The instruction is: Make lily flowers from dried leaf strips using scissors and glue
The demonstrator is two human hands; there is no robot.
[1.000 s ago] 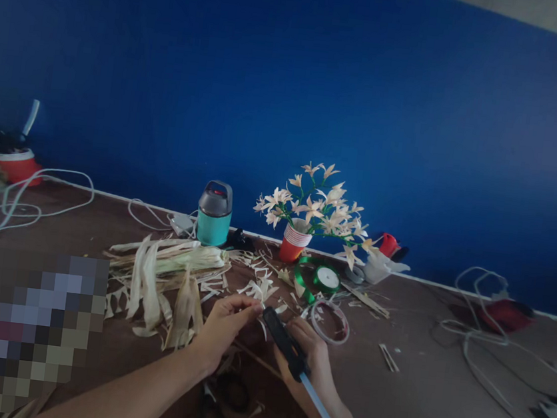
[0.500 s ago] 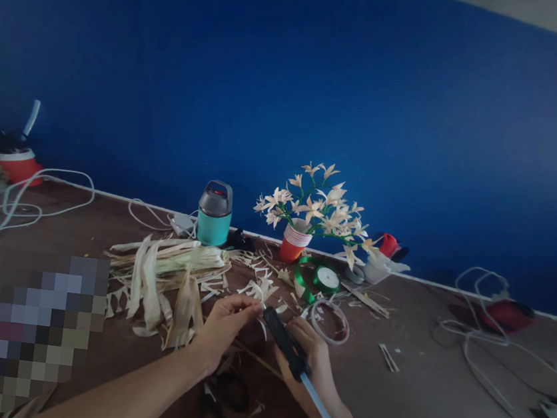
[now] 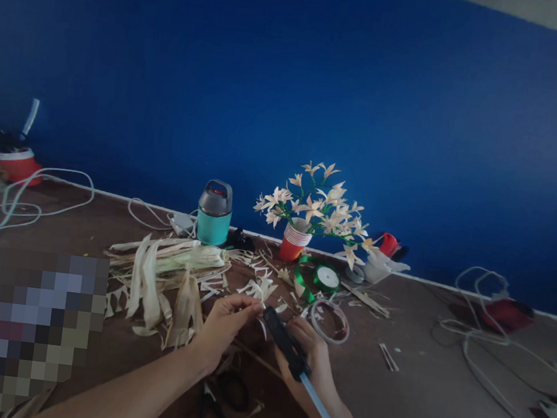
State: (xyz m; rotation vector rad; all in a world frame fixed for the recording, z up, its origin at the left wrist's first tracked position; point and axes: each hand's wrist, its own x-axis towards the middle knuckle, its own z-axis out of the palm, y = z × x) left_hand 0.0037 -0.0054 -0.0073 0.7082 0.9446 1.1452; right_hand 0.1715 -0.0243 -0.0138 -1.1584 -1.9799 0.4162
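My right hand (image 3: 314,357) is wrapped round a black glue gun (image 3: 283,340) with a pale glue stick sticking out of its rear toward me. Its nozzle points at a small pale husk piece pinched in the fingertips of my left hand (image 3: 225,327). Both hands hover low over the brown floor, just in front of a pile of dried corn husk strips (image 3: 165,270). Black scissors (image 3: 221,397) lie under my left forearm.
An orange cup of husk flowers (image 3: 315,216) stands by the blue wall, with a teal jar (image 3: 214,214), green ribbon roll (image 3: 325,278), a wire coil (image 3: 330,320) and a red object (image 3: 388,243). White cables (image 3: 22,203) trail left and right (image 3: 485,340).
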